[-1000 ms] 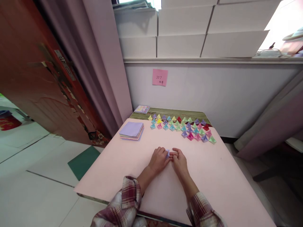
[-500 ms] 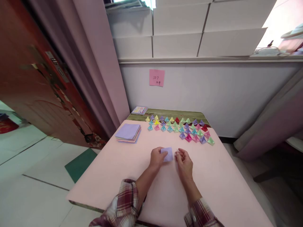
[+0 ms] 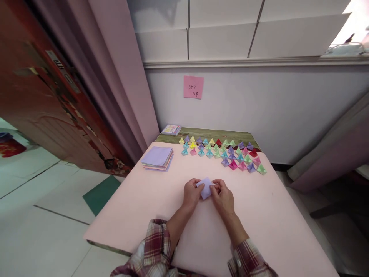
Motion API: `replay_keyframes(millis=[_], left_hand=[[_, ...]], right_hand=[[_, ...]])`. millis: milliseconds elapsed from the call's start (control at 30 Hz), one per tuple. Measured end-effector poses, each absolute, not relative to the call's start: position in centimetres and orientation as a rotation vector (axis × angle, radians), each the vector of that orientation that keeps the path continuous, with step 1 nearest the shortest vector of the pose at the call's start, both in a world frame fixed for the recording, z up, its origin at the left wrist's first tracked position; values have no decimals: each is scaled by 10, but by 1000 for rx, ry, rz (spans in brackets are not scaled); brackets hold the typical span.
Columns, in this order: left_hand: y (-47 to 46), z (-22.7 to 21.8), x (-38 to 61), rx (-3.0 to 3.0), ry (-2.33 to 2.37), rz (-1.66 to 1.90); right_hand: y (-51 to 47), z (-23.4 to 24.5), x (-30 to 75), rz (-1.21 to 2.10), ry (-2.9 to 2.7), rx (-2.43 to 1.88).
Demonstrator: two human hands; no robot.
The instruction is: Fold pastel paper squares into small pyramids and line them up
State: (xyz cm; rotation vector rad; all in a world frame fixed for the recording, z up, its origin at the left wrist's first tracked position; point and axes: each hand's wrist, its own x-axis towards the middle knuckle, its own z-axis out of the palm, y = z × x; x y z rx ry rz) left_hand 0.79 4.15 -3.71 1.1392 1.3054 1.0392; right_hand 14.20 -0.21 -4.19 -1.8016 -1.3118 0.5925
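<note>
Where the two hands meet, just below the middle of the frame, a lilac paper square (image 3: pixel 206 187) is pinched between them, held low over the pink desk (image 3: pixel 273 215). The left hand (image 3: pixel 192 193) grips the paper's left edge with its fingers curled in and the thumb on top. The right hand (image 3: pixel 223 197) closes on the right edge in the same way, so both hands are nearly shut around the small sheet. Only the paper's middle and upper corner show between the fingers. Whether the sheet touches the desk cannot be told. Plaid sleeves (image 3: pixel 152 246) cover both forearms at the bottom of the frame.

Above and to the left of the hands, well apart from them, a stack of paper sheets (image 3: pixel 157 157) lies flat with a lilac sheet on top. Above and to the right, rows of small folded paper shapes (image 3: pixel 221 153) in many colours stand close together across the far end of the desk. Beside them, at the far left corner, lies a small colourful pad (image 3: pixel 171 129).

On the pale wall (image 3: pixel 259 104) above the desk hangs a pink sticky note (image 3: pixel 193 87) with handwriting. White boxes (image 3: pixel 219 38) line the ledge at the top of the frame. A pale curtain (image 3: pixel 127 77) and a reddish-brown door (image 3: pixel 37 100) fill the left side, and a green mat (image 3: pixel 100 194) lies on the tiled floor.
</note>
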Motion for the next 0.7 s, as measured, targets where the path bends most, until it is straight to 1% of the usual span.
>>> replay_keyframes(millis=[200,300,400,500,600,700], left_hand=[[39,-23,-9,1776,1654,776],[36,-25,-12,2028,1725,766],[36,-30,-15,2246,1547,823],[39,-31,-22,2448,1216,779],[43,-26,-35,2528,950,682],[47,-19,-45,2548,800,592]], right_hand=[[0,-45,138,492,-1382,-1857],[-1,-46,135,376,-1423,-1875],[-3,-45,135,245,-1503,-1865],[-6,-43,144,189,-1695,-1777],[-8,-39,159,202,-1932,-1628],[-8,-35,172,266,-2107,-1524]])
